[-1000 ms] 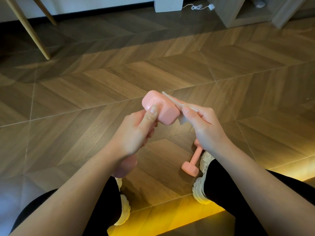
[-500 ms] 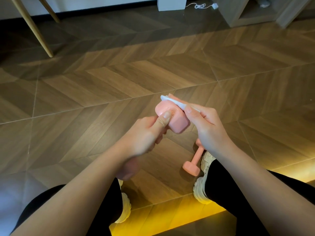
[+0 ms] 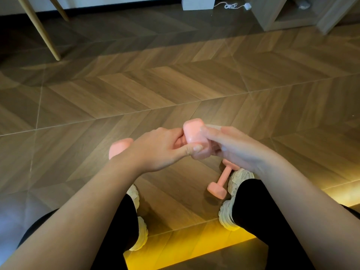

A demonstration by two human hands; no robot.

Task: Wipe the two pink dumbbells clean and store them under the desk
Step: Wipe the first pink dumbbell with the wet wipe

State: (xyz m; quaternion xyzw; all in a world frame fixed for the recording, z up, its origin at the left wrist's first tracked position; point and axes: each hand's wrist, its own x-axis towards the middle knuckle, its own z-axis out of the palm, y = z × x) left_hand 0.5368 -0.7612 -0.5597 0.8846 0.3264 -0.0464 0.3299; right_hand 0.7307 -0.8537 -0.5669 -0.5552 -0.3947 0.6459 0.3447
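Left hand (image 3: 161, 149) grips the held dumbbell (image 3: 194, 135) at the handle, thumb on its right head. Right hand (image 3: 237, 147) curls over that head, with a blurred pale wipe (image 3: 213, 126) at the fingertips. Second dumbbell (image 3: 224, 178) lies on the chevron wood floor (image 3: 155, 90), touching the right shoe (image 3: 238, 177). Desk leg (image 3: 39, 28) far left, cable (image 3: 229, 5) far right.

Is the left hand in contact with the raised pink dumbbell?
Touching. The head view shows the left hand gripping the raised dumbbell, thumb lying across its end block.
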